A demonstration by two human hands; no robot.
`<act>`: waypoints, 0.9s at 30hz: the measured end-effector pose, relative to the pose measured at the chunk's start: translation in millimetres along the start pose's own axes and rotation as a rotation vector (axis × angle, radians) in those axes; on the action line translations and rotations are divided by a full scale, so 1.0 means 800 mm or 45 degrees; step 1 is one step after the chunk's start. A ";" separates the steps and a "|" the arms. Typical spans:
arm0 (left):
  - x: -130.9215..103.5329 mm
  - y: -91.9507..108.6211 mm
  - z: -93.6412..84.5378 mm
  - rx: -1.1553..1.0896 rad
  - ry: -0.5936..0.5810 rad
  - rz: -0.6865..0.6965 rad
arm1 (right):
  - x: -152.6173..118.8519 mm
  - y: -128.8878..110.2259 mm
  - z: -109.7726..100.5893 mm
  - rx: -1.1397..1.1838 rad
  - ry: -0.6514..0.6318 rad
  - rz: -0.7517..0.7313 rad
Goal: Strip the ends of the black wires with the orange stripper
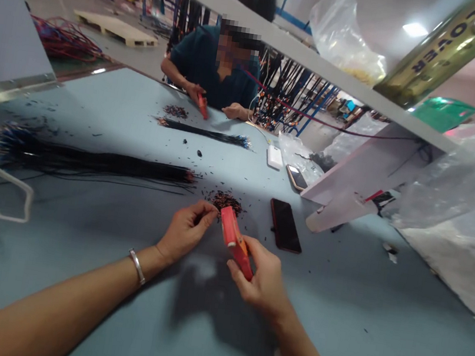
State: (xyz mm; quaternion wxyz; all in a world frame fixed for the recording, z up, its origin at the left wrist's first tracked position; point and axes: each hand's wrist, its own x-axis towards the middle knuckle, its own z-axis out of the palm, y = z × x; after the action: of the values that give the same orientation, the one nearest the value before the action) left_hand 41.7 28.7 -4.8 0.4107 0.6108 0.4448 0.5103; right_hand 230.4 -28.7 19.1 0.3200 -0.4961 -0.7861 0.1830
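My right hand point(265, 274) is wrapped round a red hand tool point(235, 240), whose head points up and away from me. Just left of the tool's head, my left hand point(187, 230) is closed in a pinch; what its fingertips hold is too small to make out. A pile of small dark and coppery bits point(227, 202) lies beyond the fingertips and the tool head. To the left stretches a long bundle of black wires point(110, 164), with coppery ends near the pile and bluish ends at the far left.
A dark phone point(285, 225) lies right of the pile. Farther back are another phone point(296, 177), a white box point(274, 157) and a second wire bundle point(204, 132). Across the table a person point(211, 55) holds a red tool. A shelf beam point(285, 39) crosses above.
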 end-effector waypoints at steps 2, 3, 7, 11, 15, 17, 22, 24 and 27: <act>-0.001 0.004 0.002 -0.113 -0.069 -0.040 | -0.001 0.004 0.006 -0.098 0.042 -0.088; -0.002 0.006 0.003 -0.161 -0.099 -0.063 | -0.001 0.006 0.009 -0.150 0.060 -0.123; -0.006 0.013 0.007 -0.230 -0.173 -0.135 | 0.000 0.015 0.017 -0.313 0.104 -0.183; -0.007 0.013 0.009 -0.259 -0.263 -0.150 | 0.002 0.021 0.019 -0.382 0.127 -0.154; -0.005 0.013 0.009 -0.235 -0.282 -0.143 | 0.003 0.022 0.019 -0.389 0.127 -0.131; -0.005 0.012 0.009 -0.233 -0.272 -0.139 | 0.004 0.023 0.019 -0.387 0.140 -0.130; -0.004 0.005 0.009 -0.219 -0.277 -0.112 | 0.006 0.024 0.020 -0.397 0.166 -0.107; -0.003 0.003 0.009 -0.201 -0.290 -0.092 | 0.008 0.026 0.021 -0.403 0.182 -0.103; -0.002 0.003 0.008 -0.184 -0.293 -0.049 | 0.010 0.027 0.023 -0.402 0.212 -0.108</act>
State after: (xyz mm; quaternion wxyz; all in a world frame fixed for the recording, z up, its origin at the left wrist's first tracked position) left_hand 48.6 26.6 -4.1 0.5118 0.6254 0.3685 0.4595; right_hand 229.7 -11.2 -4.3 0.3096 -0.5201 -0.7960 0.0019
